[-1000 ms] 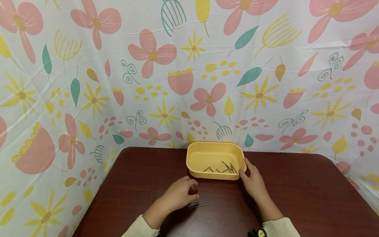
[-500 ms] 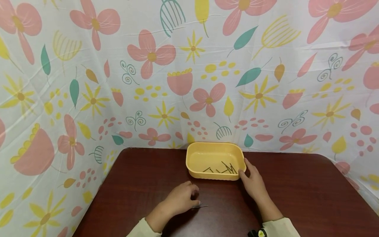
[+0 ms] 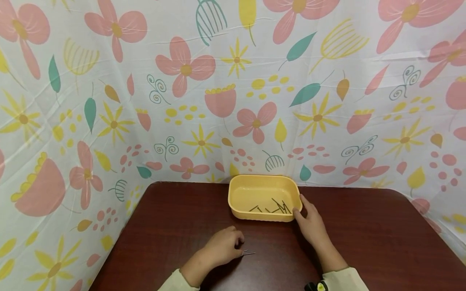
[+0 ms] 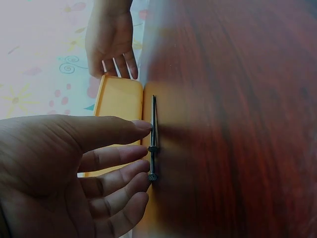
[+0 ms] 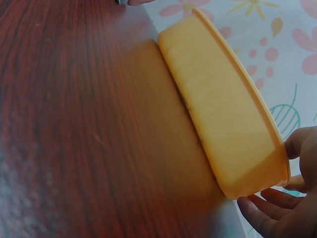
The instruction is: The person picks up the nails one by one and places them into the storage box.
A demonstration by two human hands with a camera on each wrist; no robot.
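Several thin nails [image 4: 152,148] lie on the dark tabletop, their round heads toward the person. Right at them is my left hand [image 3: 223,245], thumb and fingers loosely bent; in the left wrist view, its thumb tip [image 4: 142,126] and fingertips come up to the nail shafts. A yellow plastic container [image 3: 262,217] stands at the table's back edge with more nails [image 3: 281,207] scattered in its front right part. My right hand [image 3: 314,224] holds that container's front right corner, thumb at the front rim and fingers along the right side.
A dark red-brown wooden table [image 3: 174,218] fills the lower view. Directly behind it and on the left hangs a white flowered cloth [image 3: 189,109], close to the container's back side.
My left hand has shifted slightly toward the loose nails and its thumb and fingers have come closer around them. My right hand and the container stay put.
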